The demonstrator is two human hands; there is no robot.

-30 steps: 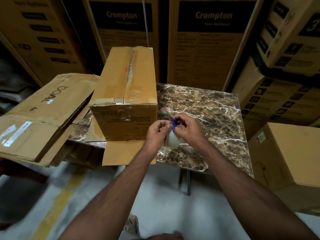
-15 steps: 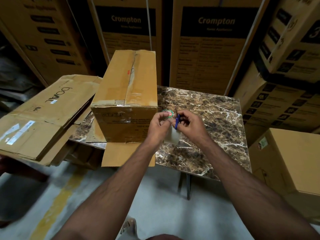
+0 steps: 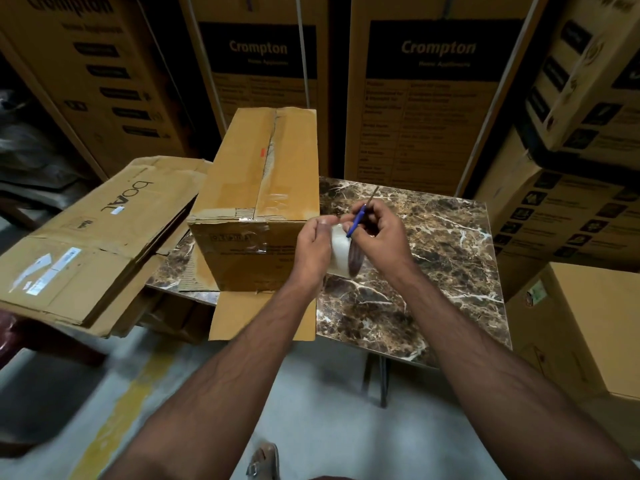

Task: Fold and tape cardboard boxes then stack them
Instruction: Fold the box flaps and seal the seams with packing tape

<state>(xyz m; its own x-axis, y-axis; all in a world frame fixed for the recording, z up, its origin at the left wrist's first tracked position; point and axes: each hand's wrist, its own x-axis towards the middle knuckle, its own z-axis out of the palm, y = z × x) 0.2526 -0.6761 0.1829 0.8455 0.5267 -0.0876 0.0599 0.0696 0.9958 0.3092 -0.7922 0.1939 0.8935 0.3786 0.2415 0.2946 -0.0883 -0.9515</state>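
Since a moment ago our hands have lifted off the table toward the box: left hand grasping the tape roll, right hand pinching a blue-handled cutter against it, probably freeing tape. The folded, partly taped box stands at the table's near left corner.

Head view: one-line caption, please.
Left hand holds tape roll; right hand holds blue-handled tool against it, beside taped box.
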